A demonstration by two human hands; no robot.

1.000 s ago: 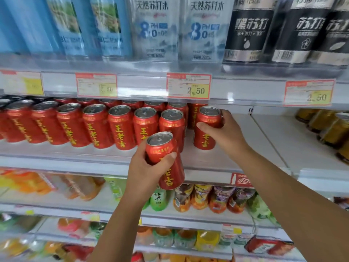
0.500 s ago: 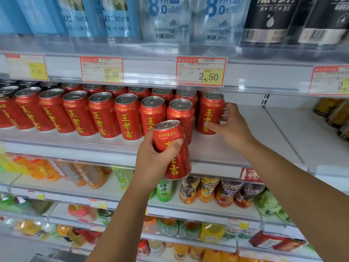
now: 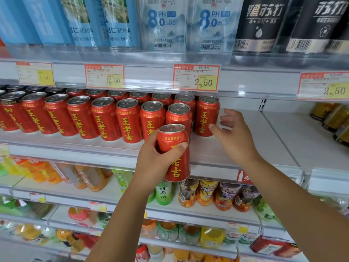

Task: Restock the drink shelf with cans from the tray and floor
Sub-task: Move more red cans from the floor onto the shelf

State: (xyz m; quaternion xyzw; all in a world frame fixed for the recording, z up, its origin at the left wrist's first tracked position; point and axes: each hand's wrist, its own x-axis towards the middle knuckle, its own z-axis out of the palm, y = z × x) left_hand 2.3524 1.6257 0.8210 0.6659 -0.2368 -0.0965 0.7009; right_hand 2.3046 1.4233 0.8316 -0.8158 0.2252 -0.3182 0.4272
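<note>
left hand (image 3: 154,157) grips a red can (image 3: 178,168) round its middle, thumb across the front and fingers curled behind it. it holds the can upright with a slight lean, in front of the shelf (image 3: 273,144) lip. right hand (image 3: 234,135) is spread and holds nothing, its fingers loose and apart, reaching over the shelf just right of the left hand and a little higher. its thumb lies over the lower right edge of the end can (image 3: 206,116); whether it touches cannot be told, and the other fingers stand clear of that can. the end can stands upright on the shelf, above and just right of the held can. to the left of both hands the row (image 3: 105,118) of matching red cans runs along the shelf, tight together and at least two deep, its nearest can right behind the held one. right of the right hand the shelf is bare white board, with gold cans (image 3: 336,118) well beyond. above the hands price tags (image 3: 196,77) hang on the next shelf edge, with blue, clear and black bottles (image 3: 162,23) standing over them. below the hands are shelves of tea and juice bottles (image 3: 205,191).
</note>
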